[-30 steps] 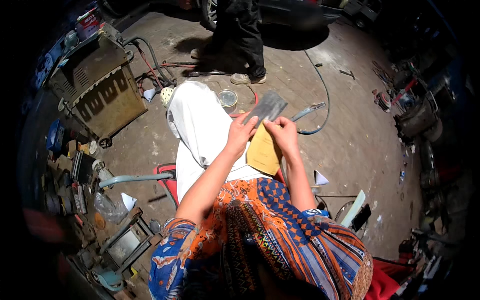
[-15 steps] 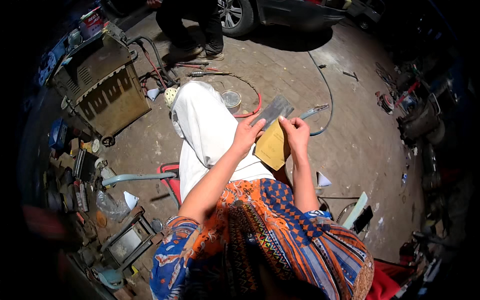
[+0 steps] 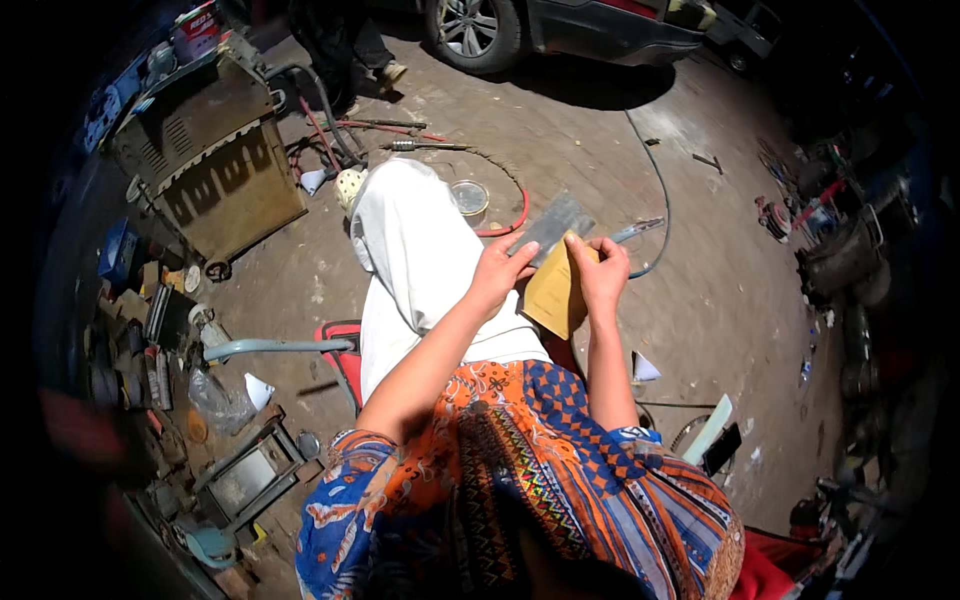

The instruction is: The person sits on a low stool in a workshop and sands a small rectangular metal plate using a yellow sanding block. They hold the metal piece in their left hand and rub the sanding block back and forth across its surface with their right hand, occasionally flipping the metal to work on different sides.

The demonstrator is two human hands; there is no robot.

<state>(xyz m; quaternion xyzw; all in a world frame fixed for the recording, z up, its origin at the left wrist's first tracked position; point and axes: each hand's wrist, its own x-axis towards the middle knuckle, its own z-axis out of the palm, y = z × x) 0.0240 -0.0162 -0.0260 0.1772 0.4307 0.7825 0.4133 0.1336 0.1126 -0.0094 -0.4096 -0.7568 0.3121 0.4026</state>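
Note:
My left hand (image 3: 499, 271) is closed on a flat grey rectangular piece (image 3: 564, 217), its thumb lying on top near the lower left end. My right hand (image 3: 604, 276) pinches the upper edge of a tan sheet of sandpaper (image 3: 551, 297), whose printed backing faces up. The sheet hangs down over my lap, slightly bent, right below the grey piece. The two pieces overlap or meet between my hands; whether they are joined I cannot tell. Both are held above my white-trousered leg (image 3: 420, 260).
A wheeled metal cabinet (image 3: 225, 170) stands far left, with hoses beside it. A round tin (image 3: 469, 197) sits past my knee. Another person's legs (image 3: 340, 50) and a car (image 3: 590, 35) are at the back. Tools clutter both sides; a thin hose (image 3: 662, 190) curves along the floor.
My hands and the two pieces have shifted slightly right, with the tan sheet bending more. The other person has stepped left. The whole view has moved a little.

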